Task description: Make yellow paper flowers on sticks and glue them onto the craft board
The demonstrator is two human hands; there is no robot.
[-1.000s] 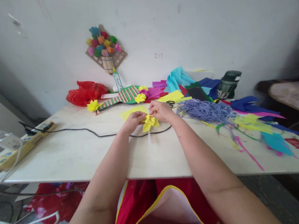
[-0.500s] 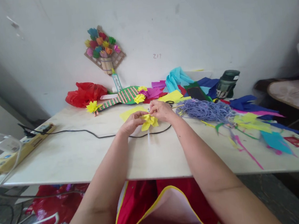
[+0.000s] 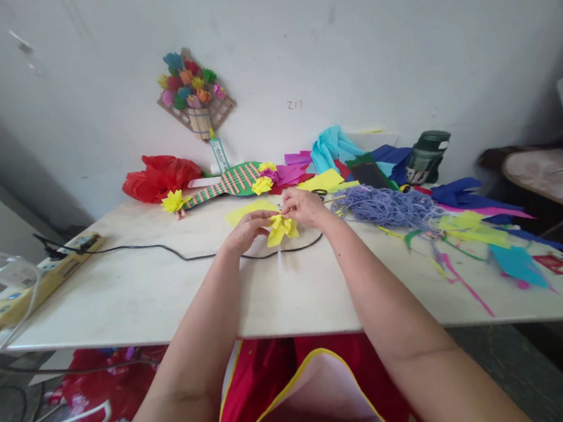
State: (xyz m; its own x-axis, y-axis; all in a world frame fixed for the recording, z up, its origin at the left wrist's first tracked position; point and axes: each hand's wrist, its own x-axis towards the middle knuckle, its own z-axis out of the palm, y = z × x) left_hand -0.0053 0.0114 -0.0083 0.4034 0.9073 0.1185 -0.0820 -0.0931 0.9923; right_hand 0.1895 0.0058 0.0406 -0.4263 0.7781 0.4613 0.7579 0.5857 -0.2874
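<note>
Both my hands meet over the middle of the white table (image 3: 133, 287). Between them is a yellow paper flower (image 3: 280, 228) with crumpled petals. My left hand (image 3: 246, 231) pinches its left side with closed fingers. My right hand (image 3: 303, 208) pinches its upper right side, fingers curled. A thin pale stick (image 3: 280, 259) runs down from the flower toward me. A flat yellow paper sheet (image 3: 248, 210) lies just behind my hands.
A black cable (image 3: 175, 249) crosses the table to a power strip (image 3: 37, 280) at the left edge. A purple string heap (image 3: 386, 205), coloured paper scraps (image 3: 479, 230), a dark jar (image 3: 425, 155), a woven paddle with flowers (image 3: 231, 181) and a red bag (image 3: 160, 175) lie along the back and right.
My hands and the yellow flower stay in nearly the same spot. The fingers shift only slightly on the petals.
</note>
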